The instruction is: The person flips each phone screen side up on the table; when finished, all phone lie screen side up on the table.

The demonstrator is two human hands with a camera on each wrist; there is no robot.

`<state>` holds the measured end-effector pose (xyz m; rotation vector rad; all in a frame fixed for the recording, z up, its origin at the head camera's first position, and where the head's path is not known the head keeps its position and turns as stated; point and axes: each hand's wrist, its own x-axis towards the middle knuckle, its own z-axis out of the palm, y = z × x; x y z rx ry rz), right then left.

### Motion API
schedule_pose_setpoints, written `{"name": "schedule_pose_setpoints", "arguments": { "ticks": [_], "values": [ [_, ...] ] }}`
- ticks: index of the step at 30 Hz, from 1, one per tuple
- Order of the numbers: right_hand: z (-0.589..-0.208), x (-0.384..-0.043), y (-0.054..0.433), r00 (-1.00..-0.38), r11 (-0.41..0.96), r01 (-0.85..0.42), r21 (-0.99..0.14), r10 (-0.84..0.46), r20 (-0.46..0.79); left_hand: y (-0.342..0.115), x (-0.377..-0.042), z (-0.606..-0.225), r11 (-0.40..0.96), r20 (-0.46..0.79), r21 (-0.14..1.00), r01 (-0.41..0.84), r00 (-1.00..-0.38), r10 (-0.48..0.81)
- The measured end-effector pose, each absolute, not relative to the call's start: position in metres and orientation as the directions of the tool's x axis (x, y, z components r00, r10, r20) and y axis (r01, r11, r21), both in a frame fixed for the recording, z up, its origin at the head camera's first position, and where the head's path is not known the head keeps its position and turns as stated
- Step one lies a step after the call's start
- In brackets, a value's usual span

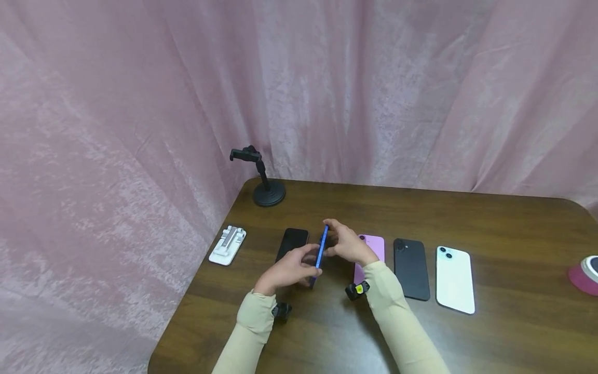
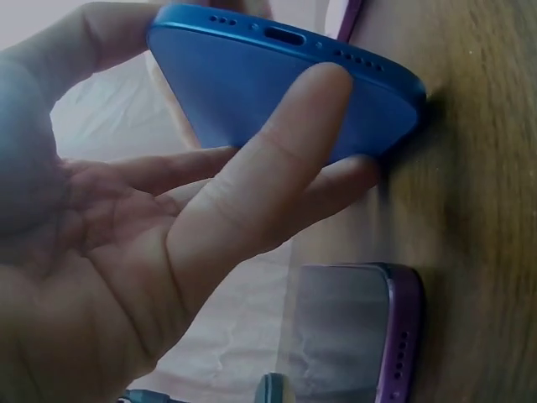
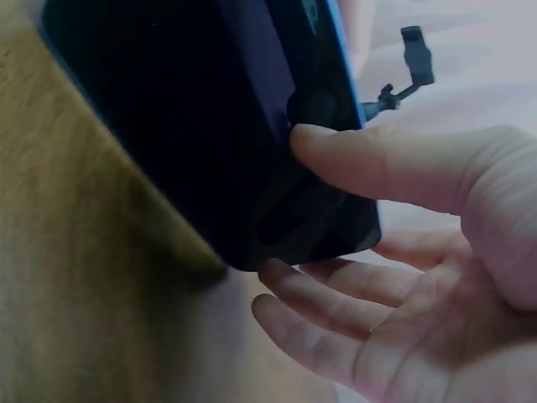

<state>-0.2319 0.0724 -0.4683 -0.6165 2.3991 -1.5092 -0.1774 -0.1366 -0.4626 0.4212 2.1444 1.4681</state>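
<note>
Blue phone: the blue phone is held between both hands near the middle of the group of phones, tipped up on its side so that mainly a thin blue edge is shown to the head view; whether the table is touched by its lower edge cannot be told.
Left hand: the near end, with the charging port, is gripped by the left hand, the thumb laid over the port end and the fingers placed around the blue back.
Right hand: the far end is pinched by the right hand, the thumb pressed on the dark glossy face.
Left of the grip: a dark-screened phone is laid face up, partly covered by the left hand; its purple frame is seen in the left wrist view.
Right of the grip: a purple phone, partly hidden by the right hand and sleeve, a black phone and a white phone are set in a row, backs up.
Table edges: a white bracket is placed at the left, a black stand at the far left corner, a pink-and-white object at the right.
Surface and backdrop: a brown wooden table is backed by a pink curtain.
</note>
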Motion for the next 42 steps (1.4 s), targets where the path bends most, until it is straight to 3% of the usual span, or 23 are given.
{"name": "schedule_pose_setpoints", "arguments": {
  "ticks": [14,42],
  "values": [
    [-0.4764,-0.2339,0.0674,-0.887,0.411,-0.207,-0.888,-0.462,-0.007,-0.1396,-0.1755,-0.4546,0.381,-0.181,0.923,0.051,-0.818,0.547],
    [-0.4755,-0.2287,0.0705,-0.906,0.497,-0.193,-0.846,-0.422,-0.04,-0.1344,-0.1696,-0.4525,0.288,-0.172,0.957,-0.027,-0.855,0.49]
  ]
}}
